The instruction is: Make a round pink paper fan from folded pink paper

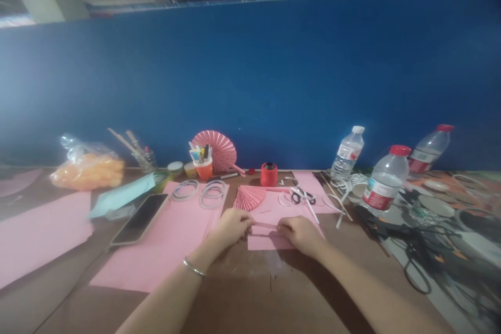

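A narrow pink paper strip (266,225) is stretched level between my two hands. My left hand (235,225) is closed, pinching its left end, and my right hand (302,234) pinches the right end. Below the strip lies a pink paper sheet (260,242), partly covered by my right hand. A pleated pink paper fan (249,198) rests just beyond my left fingers. Scissors with black handles (303,197) lie on the paper beyond my right hand. A red roll (269,175), perhaps tape or thread, stands behind the fan.
To the left are a phone (141,219), a larger pink sheet (164,240), tape rings (213,194) and a bag of orange material (88,171). A round pink fan (219,151) stands behind a pen cup (203,168). Bottles (385,180) and tangled cables (415,240) crowd the right.
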Motion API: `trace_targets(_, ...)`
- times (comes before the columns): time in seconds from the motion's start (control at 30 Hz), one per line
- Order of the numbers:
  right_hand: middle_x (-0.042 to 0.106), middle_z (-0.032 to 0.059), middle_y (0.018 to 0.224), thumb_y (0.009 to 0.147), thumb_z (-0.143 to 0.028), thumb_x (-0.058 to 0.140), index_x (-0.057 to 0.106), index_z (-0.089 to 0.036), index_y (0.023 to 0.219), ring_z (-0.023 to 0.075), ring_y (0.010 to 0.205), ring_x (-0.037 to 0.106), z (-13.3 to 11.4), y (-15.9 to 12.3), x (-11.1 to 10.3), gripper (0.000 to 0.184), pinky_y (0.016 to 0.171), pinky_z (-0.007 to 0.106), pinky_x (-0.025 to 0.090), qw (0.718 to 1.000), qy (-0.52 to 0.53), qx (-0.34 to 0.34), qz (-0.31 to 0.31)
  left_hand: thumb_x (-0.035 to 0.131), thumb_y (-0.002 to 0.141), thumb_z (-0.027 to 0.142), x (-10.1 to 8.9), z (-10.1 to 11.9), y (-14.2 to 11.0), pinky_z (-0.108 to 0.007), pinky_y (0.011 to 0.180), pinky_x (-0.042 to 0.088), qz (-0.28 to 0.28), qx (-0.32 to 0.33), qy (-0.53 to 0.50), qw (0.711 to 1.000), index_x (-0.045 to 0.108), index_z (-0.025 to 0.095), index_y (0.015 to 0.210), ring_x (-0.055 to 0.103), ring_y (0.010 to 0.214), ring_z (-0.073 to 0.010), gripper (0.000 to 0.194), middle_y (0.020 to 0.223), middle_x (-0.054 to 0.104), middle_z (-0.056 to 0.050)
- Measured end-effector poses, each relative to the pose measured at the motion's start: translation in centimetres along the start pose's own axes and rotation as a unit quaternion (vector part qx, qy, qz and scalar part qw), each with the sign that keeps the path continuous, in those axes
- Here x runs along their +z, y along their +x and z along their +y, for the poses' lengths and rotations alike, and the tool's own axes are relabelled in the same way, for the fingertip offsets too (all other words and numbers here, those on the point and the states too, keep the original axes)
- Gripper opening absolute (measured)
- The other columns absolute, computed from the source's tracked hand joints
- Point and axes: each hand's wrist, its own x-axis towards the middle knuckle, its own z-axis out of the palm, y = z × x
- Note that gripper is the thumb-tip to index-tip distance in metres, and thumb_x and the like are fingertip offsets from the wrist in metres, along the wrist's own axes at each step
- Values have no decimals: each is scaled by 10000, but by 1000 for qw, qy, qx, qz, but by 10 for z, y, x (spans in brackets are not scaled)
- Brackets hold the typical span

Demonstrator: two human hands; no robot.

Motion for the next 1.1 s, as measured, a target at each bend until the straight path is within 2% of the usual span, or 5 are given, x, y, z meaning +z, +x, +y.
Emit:
trace_targets(0.37,660,18,676,855,-320,425,624,-200,667,149,623,573,3,2,-1,298,539,229,291,1000,4,10,4,273,836,338,-3,-14,13,-210,459,376,50,-13,-55,997,556,136,737,491,466,-103,362,575,564,-15)
trace_targets(0.5,657,14,668,862,-290,414,606,-197,655,143,612,575,-4,0,4,297,532,228,283,1000,-18,-20,0,373,832,364,-2,1,5,-271,716,406,69,116,92,986,624,180,809,542,781,-160,313,823,610,-42)
trace_targets(0.63,658,14,673,861,-264,417,604,-197,682,147,621,581,-13,-1,9,267,533,231,279,998,-52,-44,13,437,829,320,7,9,-2,-251,727,386,-15,205,230,951,650,225,882,557,801,-164,240,860,648,-25)
trace_targets(0.83,682,19,767,848,-228,426,636,-215,788,150,700,603,4,2,3,218,602,229,332,997,-59,-23,46,385,860,271,-7,-4,1,-250,705,378,42,211,329,920,649,215,840,566,761,-163,271,814,651,-39)
trace_targets(1.1,621,-6,600,840,-305,405,591,-191,638,148,581,557,28,9,-8,298,551,242,346,993,90,27,77,403,826,204,-36,-21,14,-283,750,368,89,166,287,939,648,191,829,552,826,-190,245,844,639,-68)
